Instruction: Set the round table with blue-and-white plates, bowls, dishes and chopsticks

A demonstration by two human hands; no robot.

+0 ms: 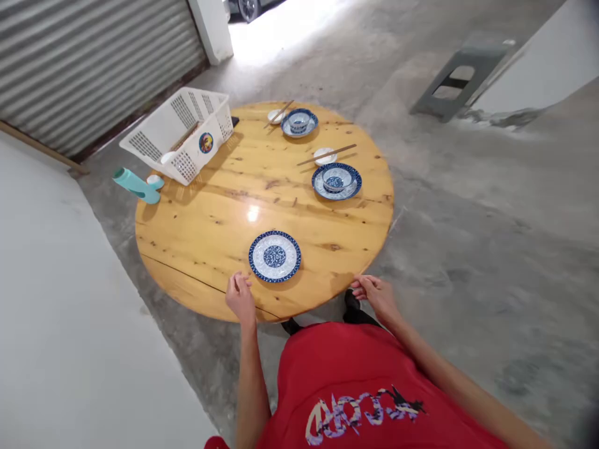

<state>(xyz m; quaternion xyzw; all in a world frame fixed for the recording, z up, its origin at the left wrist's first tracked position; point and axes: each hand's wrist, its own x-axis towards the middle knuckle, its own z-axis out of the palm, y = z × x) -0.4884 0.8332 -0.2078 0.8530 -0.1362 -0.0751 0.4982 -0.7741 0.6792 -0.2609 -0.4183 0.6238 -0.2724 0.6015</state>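
On the near part of the round wooden table lies a flat plate (274, 256) with a blue patterned rim and blue centre. My left hand (240, 298) hovers just left of this plate, apart from it, its fingers loosely bent with nothing seen in them. Beside the table's near right edge is my right hand (377, 298), fingers loosely bent and apart, holding nothing visible. Farther back, a glass bowl (337, 180) rests on a second blue-rimmed plate (322, 191). Behind that, chopsticks (344, 149) lie across a small white dish (324, 161).
Another bowl (299, 121) sits on a plate at the far edge, beside a white dish (273, 115) with chopsticks (286, 109). A white plastic basket (189, 156) and a turquoise bottle (136, 185) stand at the left. A grey stool (449, 87) is on the floor.
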